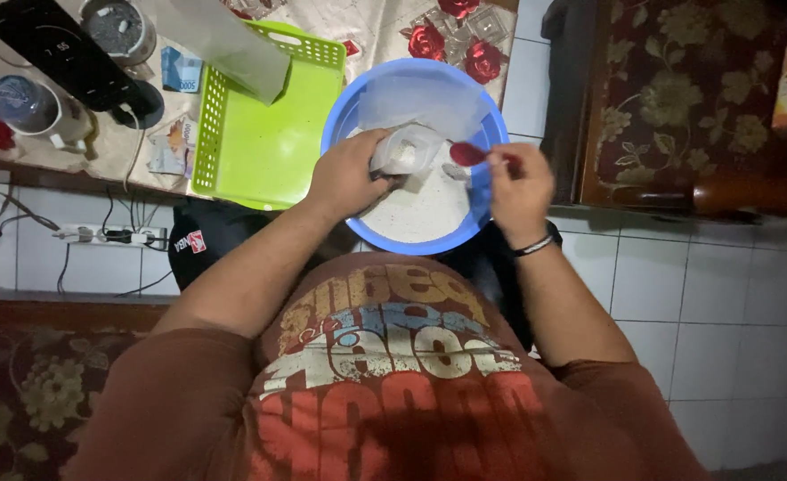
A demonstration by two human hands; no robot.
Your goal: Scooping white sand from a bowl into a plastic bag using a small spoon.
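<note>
Obs 1: Basin (347,107), blue, round, sits at table edge just in front of person; pale powder inside. L hand (351,174) closed round small clear bag (407,150), held over the powder w/ mouth tipped toward the other hand, prob. so spills drop back in.

Obs 2: Agreed. R hand (520,187) pinches red spoon (467,154) by handle, fingers shut on it, bowl end right at bag mouth. Wristband on that arm.

Obs 1: Green tray (264,142) just beside basin on its left, touching or nearly; can't tell which.

Obs 2: Bag contents too blurred to name. Phone (55,49) and mug (24,105) lie further along table, well apart from hands.
</note>
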